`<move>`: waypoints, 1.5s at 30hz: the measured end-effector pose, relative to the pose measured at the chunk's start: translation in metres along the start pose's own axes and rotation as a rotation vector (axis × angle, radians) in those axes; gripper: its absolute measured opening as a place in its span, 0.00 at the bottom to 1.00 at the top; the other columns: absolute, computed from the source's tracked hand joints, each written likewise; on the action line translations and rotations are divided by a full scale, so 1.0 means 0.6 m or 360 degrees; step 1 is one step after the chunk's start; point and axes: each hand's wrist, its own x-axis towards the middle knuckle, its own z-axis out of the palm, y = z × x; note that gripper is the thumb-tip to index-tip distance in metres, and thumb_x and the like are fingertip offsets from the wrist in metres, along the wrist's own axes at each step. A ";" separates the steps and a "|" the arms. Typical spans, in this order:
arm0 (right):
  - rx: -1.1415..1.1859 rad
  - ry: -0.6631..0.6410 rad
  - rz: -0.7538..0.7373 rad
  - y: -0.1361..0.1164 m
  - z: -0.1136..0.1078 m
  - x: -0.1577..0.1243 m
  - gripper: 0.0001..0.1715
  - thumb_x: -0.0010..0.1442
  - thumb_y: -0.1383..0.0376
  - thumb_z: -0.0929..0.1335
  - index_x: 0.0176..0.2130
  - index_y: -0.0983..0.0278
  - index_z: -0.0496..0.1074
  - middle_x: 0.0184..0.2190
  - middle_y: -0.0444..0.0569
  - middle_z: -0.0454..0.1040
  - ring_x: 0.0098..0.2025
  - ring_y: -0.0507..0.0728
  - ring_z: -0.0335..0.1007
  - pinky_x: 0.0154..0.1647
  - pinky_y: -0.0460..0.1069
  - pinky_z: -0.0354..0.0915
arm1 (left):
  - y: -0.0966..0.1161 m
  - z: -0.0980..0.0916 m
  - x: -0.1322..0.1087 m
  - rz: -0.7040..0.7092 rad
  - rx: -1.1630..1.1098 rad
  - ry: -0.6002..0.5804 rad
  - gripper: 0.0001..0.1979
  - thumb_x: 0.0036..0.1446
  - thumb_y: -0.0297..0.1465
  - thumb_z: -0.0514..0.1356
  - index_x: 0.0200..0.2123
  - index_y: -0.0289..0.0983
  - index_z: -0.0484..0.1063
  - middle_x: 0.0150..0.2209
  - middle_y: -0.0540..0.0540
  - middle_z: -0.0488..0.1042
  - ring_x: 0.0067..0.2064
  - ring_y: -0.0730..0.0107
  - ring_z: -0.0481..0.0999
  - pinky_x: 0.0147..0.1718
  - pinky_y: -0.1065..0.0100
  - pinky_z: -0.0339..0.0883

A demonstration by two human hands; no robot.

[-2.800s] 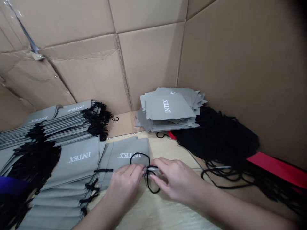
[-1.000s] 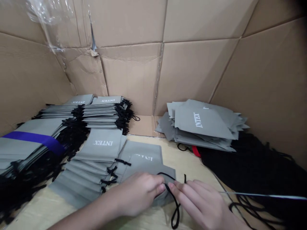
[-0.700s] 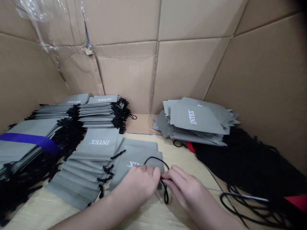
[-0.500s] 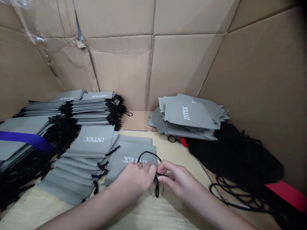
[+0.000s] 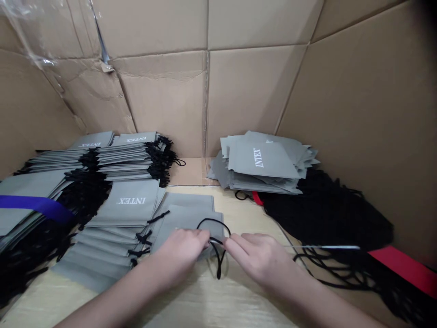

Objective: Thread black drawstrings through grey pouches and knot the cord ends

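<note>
My left hand [image 5: 186,249] is closed, fingers pinched at the edge of a grey drawstring pouch [image 5: 186,214] and a black cord [image 5: 219,266]. The cord arches in a loop above the fingers, and its end hangs down between my hands. Just to the right, my right hand [image 5: 256,256] is closed around a thin metal rod [image 5: 331,247]. The rod sticks out to the right past the hand; its left end runs to the cord by my left fingertips. My fingers hide exactly how cord and rod meet.
Corded grey pouches [image 5: 126,157] are stacked at the back left, with a fanned row [image 5: 102,241] nearer. A purple strap [image 5: 37,205] crosses another stack. Cordless pouches [image 5: 266,159] lie back right beside a black cord bundle [image 5: 327,209] and a red strip [image 5: 406,269]. Cardboard walls [image 5: 164,100] surround the table.
The metal rod now shows, reaching right from my right hand. My right hand has turned knuckles-up, fingers pointing left. My left hand has shifted slightly left, and the view has moved a little.
</note>
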 end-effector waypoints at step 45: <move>0.0309 -0.0101 0.0621 0.043 -0.003 0.010 0.12 0.62 0.60 0.61 0.37 0.64 0.70 0.31 0.48 0.75 0.29 0.54 0.71 0.27 0.46 0.57 | -0.040 -0.016 0.009 -0.0125 0.0334 0.0201 0.09 0.58 0.20 0.47 0.31 0.36 0.63 0.29 0.47 0.71 0.32 0.64 0.71 0.31 0.67 0.65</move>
